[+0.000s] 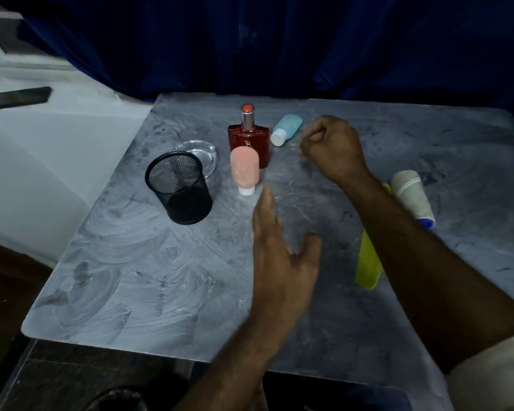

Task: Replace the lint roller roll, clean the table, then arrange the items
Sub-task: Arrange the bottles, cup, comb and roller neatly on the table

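Nearest the front edge of the grey, smeared surface (107, 286), the left hand (282, 256) hovers flat and spread wide, fingers pointing toward the far edge, holding nothing. Its fingertips end just short of a pale pink bottle (245, 169) that stands upside down on its white cap near the middle of the surface.

Toward the right edge lies the lint roller (398, 226): a yellow-green handle angled toward the front, partly hidden under the right forearm, and at its far end a roll wrapped in whitish sheets with faint stripes near one end, closed off by a blue cap. The roll looks a little grubby, though the dim light makes that hard to judge.

Left of the pink bottle, toward the left edge, a black mesh cup (180, 188) stands upright, with a clear glass ashtray (202, 151) touching or just behind it.

Farther back, the right hand (330, 146) is curled into a loose fist with thumb against fingers; I cannot tell whether anything small is pinched in it. Just beside it a teal bottle (286, 129) with a white cap lies on its side, and a dark red perfume bottle (250, 137) stands upright behind the pink one. A dark blue curtain (279, 40) hangs beyond the far edge.
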